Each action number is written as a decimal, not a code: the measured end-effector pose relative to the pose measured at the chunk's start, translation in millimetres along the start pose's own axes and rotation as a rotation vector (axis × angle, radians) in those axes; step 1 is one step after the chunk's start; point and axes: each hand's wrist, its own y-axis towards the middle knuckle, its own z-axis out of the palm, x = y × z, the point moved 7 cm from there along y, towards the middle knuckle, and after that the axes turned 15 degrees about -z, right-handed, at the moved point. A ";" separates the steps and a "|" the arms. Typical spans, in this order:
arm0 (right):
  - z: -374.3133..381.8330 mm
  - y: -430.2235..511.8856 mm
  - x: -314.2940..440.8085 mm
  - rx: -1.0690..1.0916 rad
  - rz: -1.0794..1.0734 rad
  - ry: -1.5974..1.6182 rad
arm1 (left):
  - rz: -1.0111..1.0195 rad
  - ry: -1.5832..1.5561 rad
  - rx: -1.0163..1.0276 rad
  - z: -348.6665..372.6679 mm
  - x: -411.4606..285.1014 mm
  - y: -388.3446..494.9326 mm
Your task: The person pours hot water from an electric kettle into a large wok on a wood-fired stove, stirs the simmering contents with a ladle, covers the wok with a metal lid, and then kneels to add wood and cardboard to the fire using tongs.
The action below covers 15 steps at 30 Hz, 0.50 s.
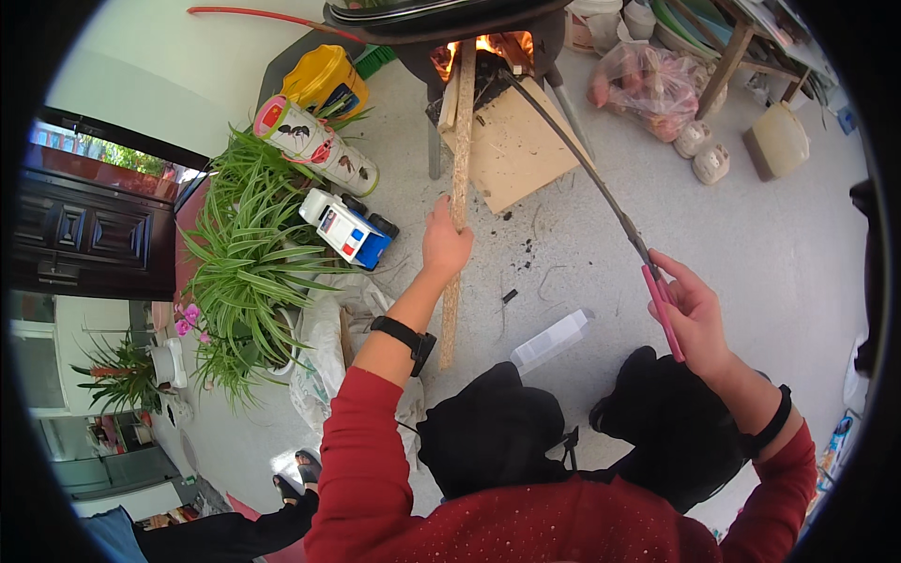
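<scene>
My left hand (448,239) grips a long strip of particle board (461,155), whose far end reaches into the burning mouth of a stove (415,60). Beside that strip, a shorter piece of wood (448,105) also leads into the opening. My right hand (686,310) is closed on the pink handles of long metal fire tongs (598,183), and their tips are at the right part of the stove mouth. Flames (517,43) show inside, behind dark charred material. A flat tan board (521,151) lies on the floor under the opening, with black bits around it.
To the left are a toy truck (352,229), a spider plant (260,267), a patterned tube (317,144) and a yellow bucket (327,81). A plastic bag (647,88) and a jug (776,141) stand right. Another person's sandalled feet (297,478) are at lower left.
</scene>
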 end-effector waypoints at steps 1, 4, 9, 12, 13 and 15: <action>-1.1 -0.2 -2.4 -0.004 0.019 -0.018 | 0.002 0.002 -0.004 2.7 0.9 -0.9; 0.9 0.2 -1.8 -0.017 0.044 0.008 | 0.042 -0.013 -0.048 -3.4 -6.4 -3.9; 1.5 1.3 13.2 -0.022 0.060 -0.043 | -0.007 -0.197 0.120 -36.1 -24.4 -14.7; 5.1 3.3 21.9 -0.003 0.052 0.011 | -0.127 -0.324 0.347 -49.7 -35.2 -24.9; 7.5 4.2 22.9 -0.002 0.057 0.049 | -0.168 -0.377 0.388 -54.6 -39.0 -28.4; 13.3 5.7 23.8 -0.005 0.065 0.125 | -0.224 -0.494 0.474 -62.8 -48.8 -33.7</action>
